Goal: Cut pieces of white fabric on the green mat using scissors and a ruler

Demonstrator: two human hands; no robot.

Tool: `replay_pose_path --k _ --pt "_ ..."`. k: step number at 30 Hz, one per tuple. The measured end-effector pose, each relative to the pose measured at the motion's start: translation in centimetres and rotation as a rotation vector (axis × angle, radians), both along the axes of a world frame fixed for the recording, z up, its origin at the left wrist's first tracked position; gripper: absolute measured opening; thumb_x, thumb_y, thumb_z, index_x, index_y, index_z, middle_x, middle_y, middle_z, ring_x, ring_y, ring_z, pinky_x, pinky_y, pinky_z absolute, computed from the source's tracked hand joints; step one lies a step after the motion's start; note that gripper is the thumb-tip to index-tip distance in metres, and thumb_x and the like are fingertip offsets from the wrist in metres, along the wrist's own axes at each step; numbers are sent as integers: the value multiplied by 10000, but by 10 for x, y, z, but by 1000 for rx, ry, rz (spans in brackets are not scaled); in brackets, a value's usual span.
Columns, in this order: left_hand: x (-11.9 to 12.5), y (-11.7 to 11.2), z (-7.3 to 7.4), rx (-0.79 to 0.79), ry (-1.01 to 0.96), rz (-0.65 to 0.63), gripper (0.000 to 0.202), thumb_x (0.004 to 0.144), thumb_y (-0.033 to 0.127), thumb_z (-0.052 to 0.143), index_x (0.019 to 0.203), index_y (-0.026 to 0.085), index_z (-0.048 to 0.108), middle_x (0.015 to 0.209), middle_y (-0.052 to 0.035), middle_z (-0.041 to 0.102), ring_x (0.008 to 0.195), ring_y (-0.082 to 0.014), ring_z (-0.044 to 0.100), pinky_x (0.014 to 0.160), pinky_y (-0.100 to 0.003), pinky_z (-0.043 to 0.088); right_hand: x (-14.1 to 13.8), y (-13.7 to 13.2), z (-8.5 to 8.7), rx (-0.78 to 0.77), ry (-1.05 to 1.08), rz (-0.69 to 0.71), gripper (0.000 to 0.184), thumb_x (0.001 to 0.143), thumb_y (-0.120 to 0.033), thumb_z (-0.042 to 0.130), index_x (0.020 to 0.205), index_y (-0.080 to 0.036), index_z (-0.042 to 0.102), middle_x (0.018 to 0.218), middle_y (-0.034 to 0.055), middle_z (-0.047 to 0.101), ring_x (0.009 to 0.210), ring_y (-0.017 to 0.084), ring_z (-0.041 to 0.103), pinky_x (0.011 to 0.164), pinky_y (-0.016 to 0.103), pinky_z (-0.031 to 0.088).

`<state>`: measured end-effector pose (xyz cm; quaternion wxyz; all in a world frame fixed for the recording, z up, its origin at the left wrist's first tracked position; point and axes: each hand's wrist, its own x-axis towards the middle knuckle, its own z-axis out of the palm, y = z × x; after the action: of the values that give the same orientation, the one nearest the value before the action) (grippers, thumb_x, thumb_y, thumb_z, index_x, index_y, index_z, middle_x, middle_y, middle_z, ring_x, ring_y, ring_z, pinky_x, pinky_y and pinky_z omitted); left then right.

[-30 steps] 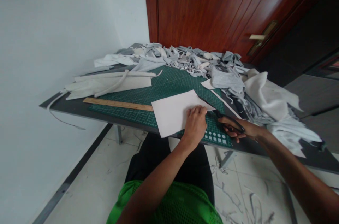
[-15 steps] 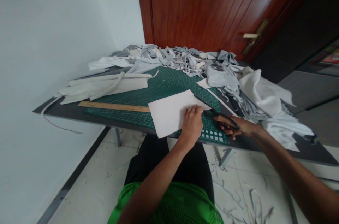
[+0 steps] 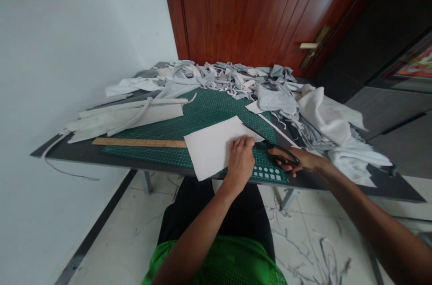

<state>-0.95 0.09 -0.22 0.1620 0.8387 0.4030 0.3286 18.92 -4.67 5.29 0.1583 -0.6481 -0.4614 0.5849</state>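
A flat white fabric sheet [image 3: 212, 148] lies on the green cutting mat [image 3: 216, 112], its near corner hanging past the mat's front edge. My left hand [image 3: 240, 160] presses down on the sheet's right part, holding nothing. My right hand [image 3: 290, 159] grips black-handled scissors [image 3: 281, 150], whose long blades reach up-left to the sheet's far right corner and lie along its edge. A wooden ruler [image 3: 139, 142] lies on the mat, its right end touching the sheet's left edge.
Heaped grey and white fabric scraps [image 3: 229, 78] cover the back of the dark grey table [image 3: 388, 188], with long white cloth pieces [image 3: 124, 116] to the left. A white wall rises on the left, a red-brown wooden door behind. Thread scraps litter the tiled floor.
The whole scene has shifted slightly left and down as my head moved. Both hands, the scissors and the sheet keep the same relation to each other.
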Motion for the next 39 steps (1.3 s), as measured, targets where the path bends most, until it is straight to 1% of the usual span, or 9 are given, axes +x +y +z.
replay_pose_path --k 5,9,15,18,23,27,31,36,39 --pt "0 0 0 5 -3 1 346 999 33 406 1266 136 600 1339 -132 664 1296 -244 570 1130 -433 404 1 1 -2 -11 -10 -2 565 777 -753 641 703 -215 485 486 -57 464 360 54 344 352 201 419" --pt "0 0 -2 19 21 2 362 997 31 399 1280 145 592 1359 -131 654 1311 -244 563 1135 -436 399 1 1 -2 -1 -15 0 593 772 -779 630 693 -208 489 487 -58 460 363 43 327 346 188 409" --pt "-3 5 0 42 57 -23 348 992 31 423 1255 154 614 1340 -103 675 1294 -240 574 1116 -424 403 -3 0 1 25 -37 -38 614 722 -801 658 685 -212 489 499 -45 481 401 66 406 333 182 420" --pt "-10 13 4 49 88 -71 341 1001 34 414 1224 173 632 1311 -82 696 1251 -229 601 1075 -416 425 -5 0 1 12 -28 -50 626 702 -813 657 678 -210 492 494 -49 477 391 61 404 331 180 424" --pt "-27 37 11 61 164 -182 326 1007 49 420 1177 206 651 1182 -59 738 1139 -213 654 1014 -393 457 -7 -1 0 7 -21 -86 623 723 -805 642 655 -204 491 481 -58 468 368 50 388 323 177 414" --pt "-35 51 11 96 186 -291 330 1016 61 417 1201 211 646 1172 -51 735 1167 -205 641 1038 -382 449 -10 -3 5 -3 -5 -114 622 727 -798 646 650 -203 485 473 -61 482 345 33 356 325 166 406" --pt "-35 50 7 145 183 -296 307 1021 75 432 1212 195 640 1222 -60 721 1204 -211 619 1042 -390 443 -12 -4 7 -34 -16 -148 609 749 -777 655 648 -202 482 474 -57 489 346 37 385 321 156 398" --pt "-31 45 6 166 193 -274 300 1022 81 442 1214 198 642 1266 -55 707 1218 -210 614 1033 -387 446 -17 1 -1 -12 -36 -175 578 816 -748 621 666 -202 505 473 -41 507 331 55 412 313 170 417" --pt "-31 45 7 159 193 -273 309 1016 72 449 1216 205 641 1268 -53 710 1210 -206 624 1031 -383 451 -19 6 -5 -19 -27 -166 566 838 -740 601 690 -199 526 481 -40 516 313 52 379 297 178 410"
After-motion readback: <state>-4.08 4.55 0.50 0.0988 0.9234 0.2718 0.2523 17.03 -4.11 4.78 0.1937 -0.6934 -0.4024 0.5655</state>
